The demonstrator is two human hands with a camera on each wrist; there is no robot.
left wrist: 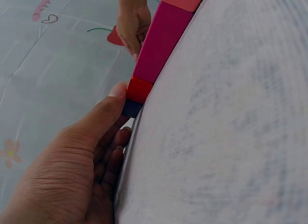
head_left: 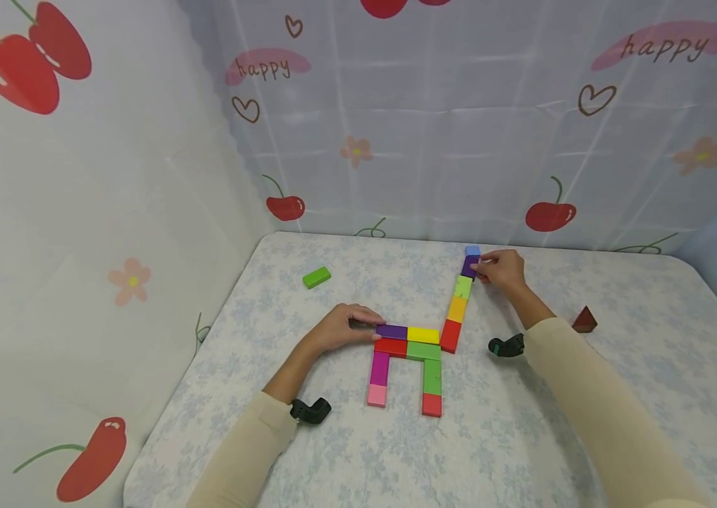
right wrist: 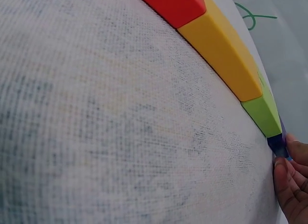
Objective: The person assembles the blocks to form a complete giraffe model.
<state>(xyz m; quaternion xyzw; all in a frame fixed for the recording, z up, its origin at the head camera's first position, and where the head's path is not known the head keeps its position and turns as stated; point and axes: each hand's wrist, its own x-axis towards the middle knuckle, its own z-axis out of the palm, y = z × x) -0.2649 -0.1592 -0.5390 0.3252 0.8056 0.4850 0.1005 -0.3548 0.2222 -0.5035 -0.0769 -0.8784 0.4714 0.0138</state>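
Observation:
Flat coloured blocks lie end to end on the table. My left hand (head_left: 344,328) has its thumb and index fingertip around the left end of a purple block (head_left: 392,331), which lies along a red block (head_left: 390,347); in the left wrist view the thumb (left wrist: 103,113) is right at these ends. At the top of a slanting row, my right hand (head_left: 503,269) pinches another purple block (head_left: 469,266) between thumb and fingers. Below it run a light green block (head_left: 463,287), an orange-yellow block (right wrist: 221,55) and a red block (right wrist: 175,7). A small blue block (head_left: 473,250) tops the row.
A loose green block (head_left: 317,277) lies at the back left, and a dark red pyramid-like block (head_left: 585,320) near the right sleeve. Yellow (head_left: 423,336), green, magenta (head_left: 380,368) and pink blocks form the rest of the figure. A patterned curtain (head_left: 435,141) hangs behind the table.

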